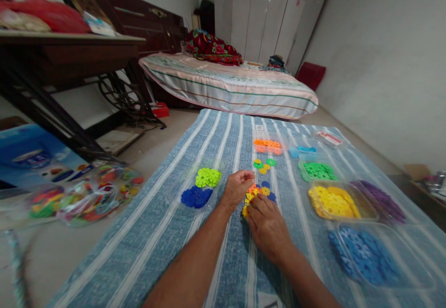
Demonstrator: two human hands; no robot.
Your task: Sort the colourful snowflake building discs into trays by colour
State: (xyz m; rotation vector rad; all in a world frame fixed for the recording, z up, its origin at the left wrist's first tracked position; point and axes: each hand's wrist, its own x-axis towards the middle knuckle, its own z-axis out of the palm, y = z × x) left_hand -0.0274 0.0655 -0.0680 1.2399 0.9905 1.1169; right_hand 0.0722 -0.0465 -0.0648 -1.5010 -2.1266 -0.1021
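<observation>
A cluster of joined notched plastic discs (257,191), yellow, orange and dark blue, lies on the striped cloth between my hands. My left hand (239,187) is at its upper left, fingers curled together near the orange discs; whatever they pinch is hidden. My right hand (268,226) bends over the cluster's near side, its fingers closed on the yellow discs (248,197) and partly covering them. Just beyond lie a few loose green discs (271,162) and yellow discs (258,161). To the left, a clear tray holds lime discs (208,177) and dark blue discs (196,197).
On the right, clear tubs hold orange discs (267,146), green discs (318,171), yellow discs (334,202), purple discs (381,200) and blue discs (364,254). Bags of colourful pieces (90,201) sit on the floor at left. A bed (237,87) stands beyond the cloth-covered surface (167,233).
</observation>
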